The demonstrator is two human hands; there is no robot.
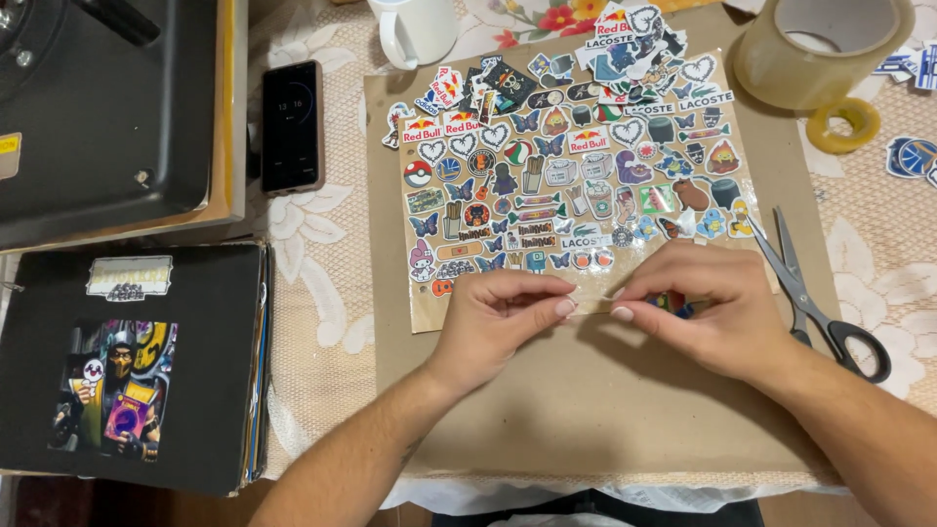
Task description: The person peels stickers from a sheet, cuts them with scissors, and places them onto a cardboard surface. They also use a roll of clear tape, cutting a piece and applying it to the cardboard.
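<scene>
A brown cardboard sheet [625, 410] covered the worktop's middle, stickers [576, 166] spread over its far half. Near its centre, the left hand [498, 317] and right hand [717, 312] each pinched a clear strip [591, 306], grips narrow; scissors [815, 298] lay near its right edge.

Left forearm: bare, it came up from the lower middle and angled toward the right hand.
Left hand [498, 317]: knuckles up, fingers curled, thumb and forefinger pinched together at the tips.
Right forearm: bare, it entered from the lower right corner and slanted toward the left hand.
Right hand [708, 307]: palm down, fingers bent inward, fingertips pinched.
Gap: the two sets of fingertips sat just beside each other, almost touching.
</scene>
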